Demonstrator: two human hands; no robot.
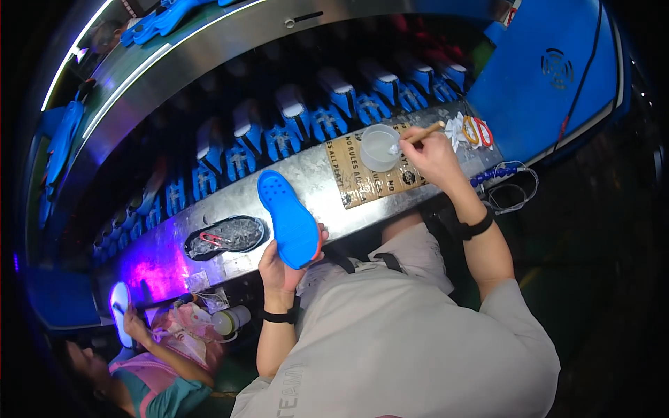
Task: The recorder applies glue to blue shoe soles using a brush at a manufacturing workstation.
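Observation:
My left hand (280,276) grips a blue shoe sole (291,221) by its heel end, with the holed toe end pointing away from me. A red-orange edge shows at the sole's lower right. Between the fingers of my right hand (433,160) is a wooden-handled brush (433,128), its pale tip at the right side of a translucent plastic cup (367,160). That cup stands on a printed sheet of brown cardboard (350,189) on the metal bench. Left of the sole lies a dark shoe-shaped tray (259,240) with a red thing inside.
Behind the metal bench (313,209), several blue shoe parts (296,120) stand in racks. Scissors with red and orange handles (479,132) lie on crumpled white paper at right, near a blue hose (505,171). At lower left a co-worker's hand (136,327) holds a sole.

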